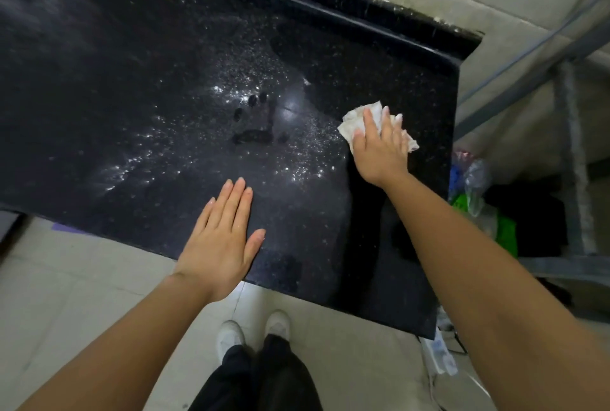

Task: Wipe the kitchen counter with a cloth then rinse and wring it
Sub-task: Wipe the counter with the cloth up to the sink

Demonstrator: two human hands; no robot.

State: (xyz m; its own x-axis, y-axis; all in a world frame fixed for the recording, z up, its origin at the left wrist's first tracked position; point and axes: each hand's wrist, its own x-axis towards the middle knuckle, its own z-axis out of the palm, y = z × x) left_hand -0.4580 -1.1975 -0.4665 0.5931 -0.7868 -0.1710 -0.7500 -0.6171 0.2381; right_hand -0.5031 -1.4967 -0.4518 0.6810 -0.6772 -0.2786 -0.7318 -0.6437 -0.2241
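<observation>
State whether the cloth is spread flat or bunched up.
Bunched up: the cloth shows crumpled folds around the right hand pressing it onto the counter.

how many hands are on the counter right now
2. The left hand lies flat near the front edge of the counter; the right hand presses the white cloth near the right end. Neither is hidden.

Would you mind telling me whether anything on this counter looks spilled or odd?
Yes: white speckles are scattered across the middle of the counter, with dark finger-shaped smudges in them, left of the cloth the right hand presses down.
</observation>
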